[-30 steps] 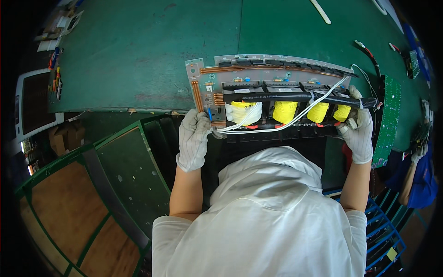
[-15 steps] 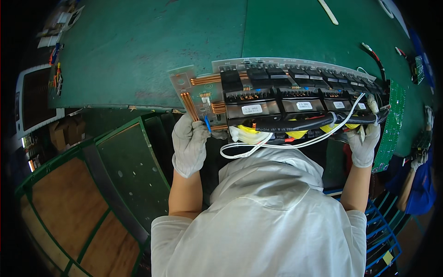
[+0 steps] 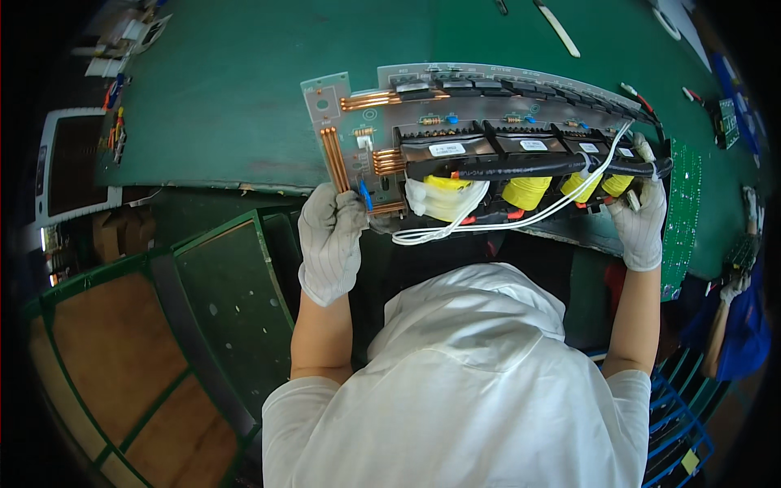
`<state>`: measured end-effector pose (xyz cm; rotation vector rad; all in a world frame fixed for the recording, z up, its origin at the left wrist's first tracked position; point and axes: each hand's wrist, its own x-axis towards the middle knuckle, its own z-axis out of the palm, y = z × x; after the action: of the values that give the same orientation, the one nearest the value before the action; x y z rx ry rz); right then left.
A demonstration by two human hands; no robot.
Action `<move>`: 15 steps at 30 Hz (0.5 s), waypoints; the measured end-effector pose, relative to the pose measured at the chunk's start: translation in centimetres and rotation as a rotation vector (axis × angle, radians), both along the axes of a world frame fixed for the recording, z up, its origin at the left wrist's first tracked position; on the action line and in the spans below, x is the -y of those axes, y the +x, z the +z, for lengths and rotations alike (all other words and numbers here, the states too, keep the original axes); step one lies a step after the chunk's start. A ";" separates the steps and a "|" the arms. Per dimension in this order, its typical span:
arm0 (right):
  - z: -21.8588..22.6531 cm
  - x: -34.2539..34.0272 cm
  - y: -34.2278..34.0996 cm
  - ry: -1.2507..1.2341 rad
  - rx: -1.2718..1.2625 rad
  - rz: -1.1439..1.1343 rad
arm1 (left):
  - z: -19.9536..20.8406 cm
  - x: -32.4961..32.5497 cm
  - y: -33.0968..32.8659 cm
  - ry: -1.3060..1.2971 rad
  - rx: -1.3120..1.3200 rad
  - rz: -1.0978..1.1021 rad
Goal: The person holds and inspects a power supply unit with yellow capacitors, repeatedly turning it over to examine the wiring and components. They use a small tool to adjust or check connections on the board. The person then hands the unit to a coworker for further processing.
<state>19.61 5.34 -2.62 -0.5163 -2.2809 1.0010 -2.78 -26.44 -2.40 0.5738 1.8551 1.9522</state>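
Observation:
Between my two gloved hands is a long circuit board point(image 3: 317, 175) with copper strips, black heat-sink-like blocks and yellow-wrapped coils point(image 3: 527, 193). My left hand point(image 3: 332, 236) grips its near left corner, beside a small blue part. At the near right end my right hand point(image 3: 640, 220) is closed around the board's edge, close to the black sleeved cable point(image 3: 537, 167); its fingertips are partly hidden. A looped white wire point(image 3: 521, 224) hangs along the near side. The board is tilted, its component face showing toward me.
The green bench top point(image 3: 236, 106) spreads beyond the board. A green circuit board point(image 3: 682, 220) lies at the right, and a pale strip-like tool point(image 3: 559, 30) at the far side. A monitor point(image 3: 73, 167) stands left. Another person's gloved hand point(image 3: 735, 286) works at far right.
Both hands have moved the board slightly away from me and tipped it, so more of its flat face and the yellow coils show. My grip looks the same.

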 end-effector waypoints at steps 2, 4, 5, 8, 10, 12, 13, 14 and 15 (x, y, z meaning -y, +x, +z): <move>0.5 0.1 -0.5 0.023 -0.037 0.007 | 0.9 0.1 -0.1 0.026 0.013 0.008; 1.4 0.2 -0.4 -0.008 0.000 0.017 | 1.7 0.3 0.1 0.078 0.038 0.005; 1.9 0.5 -0.5 -0.032 -0.024 0.039 | 1.9 0.4 0.2 0.112 0.029 0.012; 2.8 0.7 -0.2 0.053 0.062 0.033 | 2.4 0.6 0.4 0.173 0.070 -0.026; 4.2 -0.1 0.7 0.252 0.374 0.035 | 3.7 0.7 0.6 0.108 0.169 -0.048; 3.6 -0.1 0.6 -0.064 0.316 0.093 | 4.8 0.5 1.0 0.002 0.258 -0.007; 3.0 -0.3 0.5 -0.104 0.319 0.105 | 4.4 0.3 0.9 -0.045 0.354 0.027; 2.8 -0.5 0.4 -0.144 0.323 0.118 | 4.1 0.0 0.7 -0.093 0.450 0.061; 4.3 0.1 -0.8 -0.099 0.491 0.134 | 3.5 0.4 0.3 -0.154 0.521 -0.018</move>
<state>18.86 5.26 1.66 -0.7231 -2.7364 1.1562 -2.47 -26.85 1.09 0.0232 1.6316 1.7146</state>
